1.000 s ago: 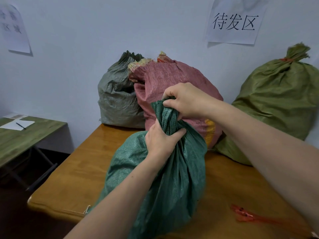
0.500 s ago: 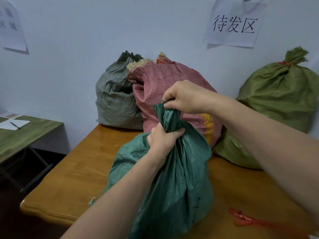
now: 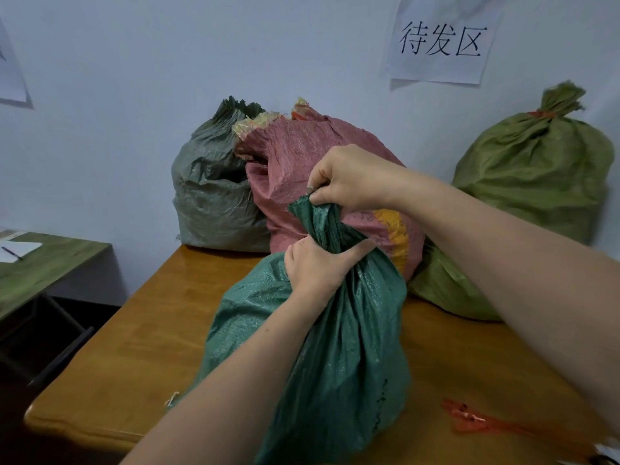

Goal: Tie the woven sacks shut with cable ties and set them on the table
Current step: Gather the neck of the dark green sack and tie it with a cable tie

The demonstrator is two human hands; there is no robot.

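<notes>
Far L, a small green table (image 3: pixel 50 263) holds a white paper (image 3: pixel 20 250) w/ a pen (image 3: pixel 11 253) on it. Next, a grey-green sack (image 3: pixel 211 196) sits at the back of the brown table (image 3: pixel 134 347), by the wall.

Your L hand (image 3: pixel 315 266) wraps round the neck of the dark green sack (image 3: pixel 335 364): fingers curled tight, thumb laid flat across the front. This sack stands at the near edge of the brown table, fat & full, its top bunched into a twisted neck. Just above, your R hand (image 3: pixel 349 179) pinches the very top of that neck, fingers curled in.

Behind is a pink sack (image 3: pixel 302 156) w/ a yellow patch & a frayed top. On the wall a paper sign (image 3: pixel 443 41) reads 待发区. Far R, an olive sack (image 3: pixel 536 182) has an orange tie (image 3: pixel 540 113) round its neck. Near R on the table lie orange cable ties (image 3: pixel 469 421).
</notes>
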